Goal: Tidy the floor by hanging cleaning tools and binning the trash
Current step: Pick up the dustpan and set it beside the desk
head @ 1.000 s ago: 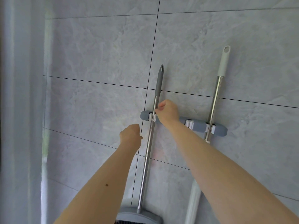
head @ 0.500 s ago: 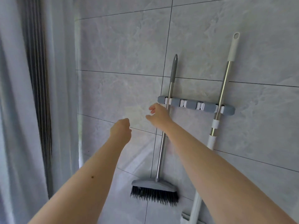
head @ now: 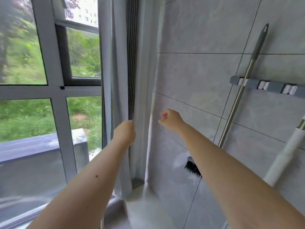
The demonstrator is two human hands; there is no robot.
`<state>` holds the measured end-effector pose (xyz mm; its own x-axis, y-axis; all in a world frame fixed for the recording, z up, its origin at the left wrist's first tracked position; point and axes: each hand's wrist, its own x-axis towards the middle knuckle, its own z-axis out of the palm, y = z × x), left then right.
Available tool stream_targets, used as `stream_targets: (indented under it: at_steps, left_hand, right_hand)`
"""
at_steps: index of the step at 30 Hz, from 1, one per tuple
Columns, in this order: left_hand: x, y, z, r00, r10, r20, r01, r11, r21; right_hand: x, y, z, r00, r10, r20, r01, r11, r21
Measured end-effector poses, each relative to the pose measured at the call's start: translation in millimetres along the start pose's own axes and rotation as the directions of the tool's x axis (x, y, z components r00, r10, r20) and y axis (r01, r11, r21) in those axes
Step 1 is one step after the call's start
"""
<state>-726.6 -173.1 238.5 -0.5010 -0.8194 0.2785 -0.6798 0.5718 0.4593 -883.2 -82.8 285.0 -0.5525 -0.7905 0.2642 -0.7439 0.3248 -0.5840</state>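
Head view: I see both bare forearms reaching forward toward the corner where the window (head: 49, 90) meets the tiled wall (head: 198, 76).
Left grip: my left hand (head: 124, 132) has its fingers curled under in front of the grey curtain (head: 115, 80); I cannot tell whether it touches the fabric.
Right grip: my right hand (head: 170, 120) is loosely curled with finger and thumb tips near each other, holding nothing, just off the wall.
Broom: the broom (head: 239, 96) hangs to the right of my right hand, well apart from it, its metal pole slanting through the leftmost clip of the wall rack (head: 274, 87); its black bristles show just past my right forearm.
Second tool: a white-handled pole (head: 285, 156) leans at the right edge.
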Motion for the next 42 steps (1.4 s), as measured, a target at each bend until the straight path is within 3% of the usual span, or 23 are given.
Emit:
stream_targets:
  at_steps: [5,12,20,31,42]
  left_hand:
    - [-54,-75,-4,0.992,-0.122,0.028,0.118,0.987,0.112]
    - [-100,-171,-12,0.957,-0.287,0.039,0.279,0.950,0.140]
    - [-121,-249,15,0.928,-0.347,0.139,0.333,0.936,0.116]
    - [-112,-294,86,0.879,-0.372,0.299,0.349,0.928,0.130]
    - [-69,-331,182,0.725,-0.513,0.459,0.495,0.852,0.170]
  right_hand:
    - [-37,-19,81,0.984,-0.011,0.177,0.009,1.000,0.012]
    - [-80,-45,179,0.919,-0.005,0.394,0.017,1.000,-0.026]
    - [-106,-51,262,0.878,0.101,0.468,-0.062,0.993,-0.098]
    - [-97,-18,337,0.816,0.223,0.534,-0.174,0.975,-0.141]
    - [-46,45,436,0.658,0.313,0.685,-0.354,0.931,-0.086]
